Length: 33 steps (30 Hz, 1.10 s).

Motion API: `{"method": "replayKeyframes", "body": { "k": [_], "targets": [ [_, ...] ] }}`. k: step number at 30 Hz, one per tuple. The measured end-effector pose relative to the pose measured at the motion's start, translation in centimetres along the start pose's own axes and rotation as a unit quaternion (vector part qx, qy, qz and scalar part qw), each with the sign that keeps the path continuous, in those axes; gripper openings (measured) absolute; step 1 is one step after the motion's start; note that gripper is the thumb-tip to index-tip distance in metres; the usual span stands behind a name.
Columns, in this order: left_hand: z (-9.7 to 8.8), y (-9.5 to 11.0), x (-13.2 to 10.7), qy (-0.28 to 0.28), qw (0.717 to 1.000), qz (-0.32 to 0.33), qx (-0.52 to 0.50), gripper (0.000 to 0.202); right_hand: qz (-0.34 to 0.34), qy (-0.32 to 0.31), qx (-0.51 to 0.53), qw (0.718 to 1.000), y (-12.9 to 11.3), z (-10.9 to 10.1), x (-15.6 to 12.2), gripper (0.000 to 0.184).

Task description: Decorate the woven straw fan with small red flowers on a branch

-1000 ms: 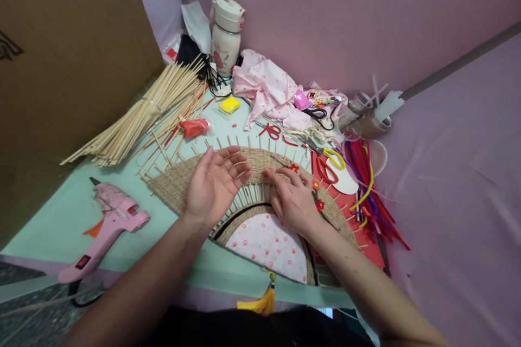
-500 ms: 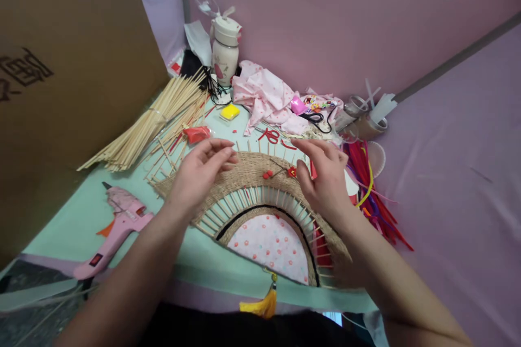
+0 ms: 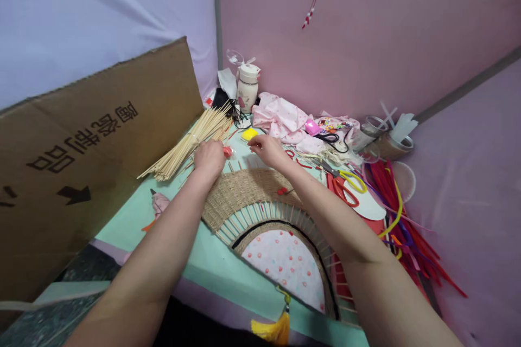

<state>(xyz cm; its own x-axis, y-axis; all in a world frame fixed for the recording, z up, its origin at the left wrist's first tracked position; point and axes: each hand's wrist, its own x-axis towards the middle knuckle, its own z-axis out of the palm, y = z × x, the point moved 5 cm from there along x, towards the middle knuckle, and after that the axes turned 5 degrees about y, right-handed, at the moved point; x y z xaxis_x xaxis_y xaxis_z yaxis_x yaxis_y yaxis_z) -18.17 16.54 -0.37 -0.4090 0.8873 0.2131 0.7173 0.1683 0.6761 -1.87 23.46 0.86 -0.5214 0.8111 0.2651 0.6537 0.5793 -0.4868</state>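
Note:
A half-round woven straw fan [image 3: 244, 190] with stick ribs and a pink dotted centre [image 3: 285, 263] lies on the mint table in front of me. Both my arms reach over it to its far edge. My left hand [image 3: 209, 157] is curled, back up, over a small red packet [image 3: 227, 150] beside the bundle of bamboo sticks [image 3: 191, 138]. My right hand [image 3: 266, 149] hovers just right of it, fingers drawn together and pointing left. What they hold, if anything, is hidden. Small red flowers [image 3: 280, 191] sit on the weave.
A big cardboard sheet [image 3: 93, 135] stands at the left. A pink glue gun [image 3: 158, 203] lies by my left forearm. Scissors [image 3: 345, 181], pipe cleaners [image 3: 402, 217], pink cloth [image 3: 285, 119], a bottle [image 3: 247, 87] and tape rolls [image 3: 386, 143] crowd the back and right.
Both hands left the fan's weave and moved forward to its far edge, the left onto the red packet. My head tilted up, showing more wall and cardboard.

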Motion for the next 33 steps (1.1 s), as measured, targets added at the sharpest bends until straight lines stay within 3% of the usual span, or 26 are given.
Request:
{"method": "replayKeyframes", "body": {
  "k": [4,7,12,18,21,24,29,33],
  "targets": [
    [-0.6,0.7,0.1,0.003,0.986,0.031,-0.163,0.012,-0.016,0.045,0.099,0.994,-0.7,-0.7,-0.6,0.013],
    [-1.0,1.7,-0.3,0.006,0.974,0.048,-0.223,0.018,-0.022,0.089,0.143,0.985,-1.2,-1.9,-1.3,0.012],
    [-1.0,3.1,-1.0,0.002,0.978,0.081,-0.193,0.016,-0.039,0.14,0.184,0.972,-1.7,-3.6,-2.5,0.009],
    [-0.5,3.6,-1.9,-0.002,0.968,0.111,-0.225,0.021,-0.013,0.126,0.135,0.983,-1.7,-4.3,-3.4,0.009],
    [-0.4,3.8,-2.3,0.014,0.971,0.125,-0.203,0.017,-0.003,0.098,0.174,0.98,-1.6,-4.1,-3.6,0.016],
    [-0.2,4.2,-2.7,0.022,0.978,0.146,-0.145,0.016,-0.019,0.07,0.21,0.975,-1.8,-3.9,-3.8,0.012],
    [0.2,4.8,-3.1,0.019,0.976,0.184,-0.114,0.016,-0.026,0.122,0.134,0.983,-1.4,-4.2,-4.2,0.011],
    [0.2,4.9,-3.3,0.025,0.973,0.192,-0.127,0.016,-0.054,0.088,0.089,0.991,-1.5,-3.8,-4.1,0.008]
  ]
}}
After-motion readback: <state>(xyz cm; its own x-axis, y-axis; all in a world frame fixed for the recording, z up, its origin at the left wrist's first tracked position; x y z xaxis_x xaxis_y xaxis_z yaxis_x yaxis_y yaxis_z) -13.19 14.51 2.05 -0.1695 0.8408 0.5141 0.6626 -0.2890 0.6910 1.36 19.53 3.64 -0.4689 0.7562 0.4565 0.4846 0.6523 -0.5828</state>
